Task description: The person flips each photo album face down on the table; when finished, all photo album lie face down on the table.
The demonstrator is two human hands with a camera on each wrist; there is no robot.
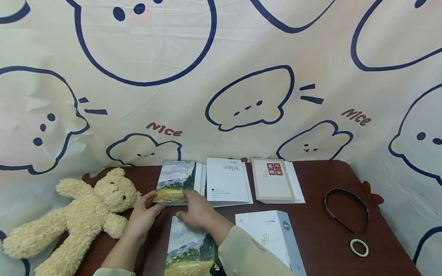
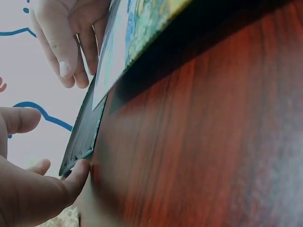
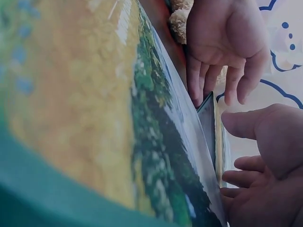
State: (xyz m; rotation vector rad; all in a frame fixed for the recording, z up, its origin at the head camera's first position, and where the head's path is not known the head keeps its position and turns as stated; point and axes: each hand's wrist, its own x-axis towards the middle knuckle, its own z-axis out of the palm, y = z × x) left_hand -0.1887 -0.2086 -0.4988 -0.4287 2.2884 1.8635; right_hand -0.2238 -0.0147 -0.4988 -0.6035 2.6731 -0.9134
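Nearest lies a landscape-covered photo album [image 1: 188, 264], a plush teddy bear [image 1: 87, 218] to its left. Beyond, the left hand [image 1: 144, 215] and right hand [image 1: 199, 210] flank the near end of a matching album [image 1: 174, 177], left of a white book [image 1: 227, 180]; their fingers are relaxed, clasping nothing. Aligning seems in hand, calling next for light, even pressure.

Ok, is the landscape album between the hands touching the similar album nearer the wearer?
Apart. The head view shows a strip of reddish-brown tabletop between the far landscape album and the near photo album.
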